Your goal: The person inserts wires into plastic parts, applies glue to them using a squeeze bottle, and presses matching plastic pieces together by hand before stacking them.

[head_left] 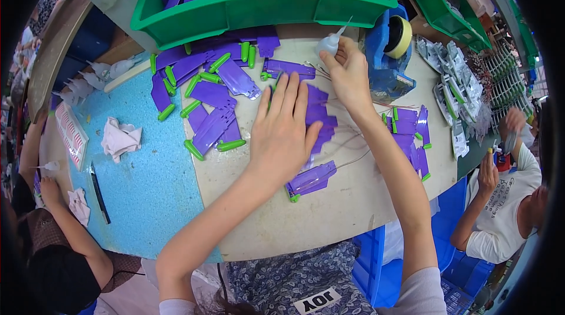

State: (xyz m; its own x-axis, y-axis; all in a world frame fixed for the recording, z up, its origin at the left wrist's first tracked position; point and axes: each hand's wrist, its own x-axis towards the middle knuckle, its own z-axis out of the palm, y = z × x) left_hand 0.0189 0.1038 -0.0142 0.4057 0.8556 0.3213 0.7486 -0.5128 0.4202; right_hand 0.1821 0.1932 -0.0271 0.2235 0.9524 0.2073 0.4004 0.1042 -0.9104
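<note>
Surface: beige worktop (247,238), pale-blue speckled mat (150,197) over its left part. Room: crowded workshop; one co-worker at far left, another at far right in a white T-shirt (503,215). Deep green plastic bin (271,12) along the back, heaped with purple parts.

Right hand (351,77) pinches a translucent white squeeze bottle with a needle-thin nozzle (328,44), held before the bin's front wall, left of the blue tape dispenser (382,50). Nozzle points away from the wearer and rightward; long axis slants the same way.

Left hand (282,132) lies palm down, fingers outstretched, grasping nothing visible, over flat purple plastic panels (318,109). Beyond its fingertips, one green-ended purple panel (289,69) lies roughly left to right, green end left.

Counts: bottle in hand, one; tape dispenser, one; black pen (100,194) on mat, one, lying lengthwise away from wearer; crumpled white cloths (122,138), two. Panels overlap too much for a count.
</note>
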